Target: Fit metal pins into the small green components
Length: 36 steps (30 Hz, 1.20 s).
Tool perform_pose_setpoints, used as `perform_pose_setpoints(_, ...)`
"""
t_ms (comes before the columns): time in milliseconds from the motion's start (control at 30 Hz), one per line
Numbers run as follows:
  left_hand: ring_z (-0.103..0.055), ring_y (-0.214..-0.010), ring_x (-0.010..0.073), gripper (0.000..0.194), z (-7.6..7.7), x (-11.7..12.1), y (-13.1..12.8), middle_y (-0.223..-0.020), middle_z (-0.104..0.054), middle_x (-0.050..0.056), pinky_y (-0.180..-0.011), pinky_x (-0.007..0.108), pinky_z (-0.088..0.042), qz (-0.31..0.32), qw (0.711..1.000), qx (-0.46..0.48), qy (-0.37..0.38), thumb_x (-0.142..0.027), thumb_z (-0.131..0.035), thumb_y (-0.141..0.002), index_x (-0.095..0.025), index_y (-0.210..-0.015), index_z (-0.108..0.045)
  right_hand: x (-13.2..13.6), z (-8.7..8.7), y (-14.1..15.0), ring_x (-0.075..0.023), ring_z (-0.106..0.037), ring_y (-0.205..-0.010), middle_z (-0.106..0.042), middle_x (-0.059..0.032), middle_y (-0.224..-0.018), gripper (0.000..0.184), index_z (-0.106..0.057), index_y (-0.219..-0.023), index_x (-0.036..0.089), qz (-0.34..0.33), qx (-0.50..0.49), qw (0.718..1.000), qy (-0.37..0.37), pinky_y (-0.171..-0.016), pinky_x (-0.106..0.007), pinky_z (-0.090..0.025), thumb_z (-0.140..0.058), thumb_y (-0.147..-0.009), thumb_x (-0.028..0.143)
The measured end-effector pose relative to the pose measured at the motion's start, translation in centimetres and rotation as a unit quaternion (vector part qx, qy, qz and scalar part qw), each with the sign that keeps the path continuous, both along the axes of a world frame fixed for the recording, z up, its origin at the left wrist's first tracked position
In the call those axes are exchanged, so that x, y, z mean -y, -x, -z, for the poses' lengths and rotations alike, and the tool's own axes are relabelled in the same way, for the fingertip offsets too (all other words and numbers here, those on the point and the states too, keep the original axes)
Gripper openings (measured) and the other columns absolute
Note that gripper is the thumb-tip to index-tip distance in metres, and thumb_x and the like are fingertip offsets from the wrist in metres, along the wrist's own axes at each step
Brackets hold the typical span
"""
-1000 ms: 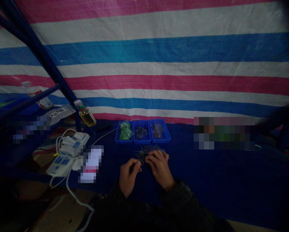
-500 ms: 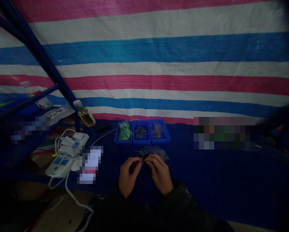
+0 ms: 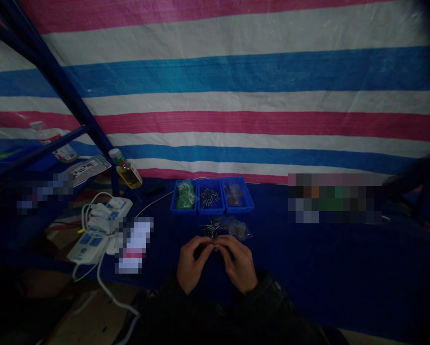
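Observation:
My left hand (image 3: 193,261) and my right hand (image 3: 239,262) meet fingertip to fingertip low over the blue table. Both are closed in a pinch on something too small and dark to make out. Just beyond the fingers lies a loose pile of thin dark-and-silver metal pins (image 3: 210,227). Beside it, to the right, is a clear plastic bag (image 3: 239,229) with small items inside. Behind stand three joined blue bins: the left bin (image 3: 184,211) holds green-and-white packets, the middle bin (image 3: 211,211) similar pins, the right bin (image 3: 249,207) clear bags of small brownish parts.
On the left lie a white power strip (image 3: 80,256) with plugs and cables, and a blurred-out phone-like item (image 3: 135,247). A bottle of yellow liquid (image 3: 130,176) stands by the blue frame post (image 3: 101,139). A striped tarp (image 3: 236,72) hangs behind; a blurred patch sits at right.
My right hand's fingertips have drawn in to meet the left's, slightly lower and nearer to me. More of the pin pile and the bag shows. The bins have not moved.

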<state>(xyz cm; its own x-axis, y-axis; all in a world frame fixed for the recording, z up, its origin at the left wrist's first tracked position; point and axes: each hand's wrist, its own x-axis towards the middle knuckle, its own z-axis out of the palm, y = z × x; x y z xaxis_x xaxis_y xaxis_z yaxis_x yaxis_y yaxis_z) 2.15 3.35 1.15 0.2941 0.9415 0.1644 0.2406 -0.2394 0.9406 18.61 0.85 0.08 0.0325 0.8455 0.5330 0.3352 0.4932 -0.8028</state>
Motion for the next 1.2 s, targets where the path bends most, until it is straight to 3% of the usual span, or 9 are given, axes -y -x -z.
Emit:
perform_pose_setpoints(367, -0.067, -0.083, 0.0194, 0.017, -0.04, 0.01, -0.05, -0.087, -0.071, 0.005, -0.078, 0.029, -0.049, -0.016, 0.999, -0.014, -0.027, -0.03, -0.065, -0.094, -0.018, -0.088, -0.075, 0.0, 0.01, -0.1, -0.0178, -0.062, -0.069, -0.065, -0.0017, -0.076, 0.014, -0.061, -0.086, 0.022, 0.053, 0.037, 0.997, 0.033, -0.068, -0.031, -0.049, -0.057, -0.099, 0.025)
perform_pose_setpoints(467, -0.066, -0.083, 0.0195, 0.017, 0.23, -0.03, -0.03, -0.086, -0.07, 0.004, -0.078, 0.029, -0.049, -0.024, 0.999, -0.017, -0.027, -0.031, -0.064, -0.095, -0.018, -0.09, -0.074, -0.06, 0.04, -0.08, -0.0184, -0.065, -0.074, -0.069, -0.003, -0.084, 0.007, -0.065, -0.097, 0.022, 0.046, 0.035, 0.998, 0.03, -0.073, -0.031, -0.051, -0.058, -0.099, 0.022)
perform_pose_setpoints(533, -0.066, -0.083, 0.0196, 0.018, 0.25, -0.05, -0.02, -0.085, -0.07, 0.004, -0.078, 0.029, -0.049, -0.029, 0.999, -0.018, -0.026, -0.031, -0.063, -0.096, -0.019, -0.09, -0.074, -0.12, 0.02, -0.05, -0.019, -0.068, -0.082, -0.071, -0.0042, -0.091, 0.013, -0.066, -0.104, 0.023, 0.028, 0.034, 0.999, 0.019, -0.077, -0.031, -0.053, -0.055, -0.099, 0.018)
perform_pose_setpoints(633, -0.066, -0.083, 0.0197, 0.018, 0.06, -0.05, -0.04, -0.084, -0.07, 0.004, -0.078, 0.029, -0.049, -0.032, 0.999, -0.02, -0.024, -0.032, -0.063, -0.095, -0.018, -0.088, -0.074, -0.19, 0.02, -0.03, -0.0192, -0.068, -0.085, -0.071, -0.0047, -0.092, 0.018, -0.067, -0.1, 0.023, 0.013, 0.034, 0.999, 0.014, -0.08, -0.031, -0.053, -0.051, -0.1, 0.016)
perform_pose_setpoints(900, -0.063, -0.076, 0.0178, 0.025, -0.35, 0.08, -0.11, -0.079, -0.069, 0.003, -0.074, 0.027, -0.047, -0.011, 0.999, -0.033, -0.017, -0.036, -0.061, -0.096, -0.018, -0.084, -0.073, -0.06, -0.03, -0.15, -0.0172, -0.064, -0.072, -0.066, -0.002, -0.078, 0.019, -0.062, -0.084, 0.021, 0.035, 0.044, 0.998, 0.042, -0.071, -0.03, -0.049, -0.054, -0.101, 0.023)
perform_pose_setpoints(1100, -0.063, -0.074, 0.0178, 0.028, -0.06, 0.12, -0.05, -0.076, -0.068, 0.002, -0.072, 0.027, -0.048, -0.028, 0.999, -0.021, -0.003, -0.038, -0.058, -0.097, -0.017, -0.084, -0.072, 0.07, -0.09, -0.06, -0.0189, -0.067, -0.081, -0.07, -0.0047, -0.09, 0.014, -0.064, -0.103, 0.022, 0.013, 0.037, 0.998, 0.04, -0.076, -0.03, -0.052, -0.051, -0.102, 0.022)
perform_pose_setpoints(1200, -0.063, -0.072, 0.0174, 0.029, -0.18, 0.16, -0.04, -0.075, -0.068, 0.002, -0.071, 0.026, -0.048, -0.029, 0.999, -0.017, 0.0, -0.038, -0.058, -0.097, -0.017, -0.083, -0.071, -0.04, -0.03, -0.05, -0.0191, -0.068, -0.081, -0.07, -0.0052, -0.09, 0.017, -0.065, -0.101, 0.022, 0.006, 0.042, 0.999, 0.028, -0.076, -0.031, -0.052, -0.048, -0.102, 0.021)
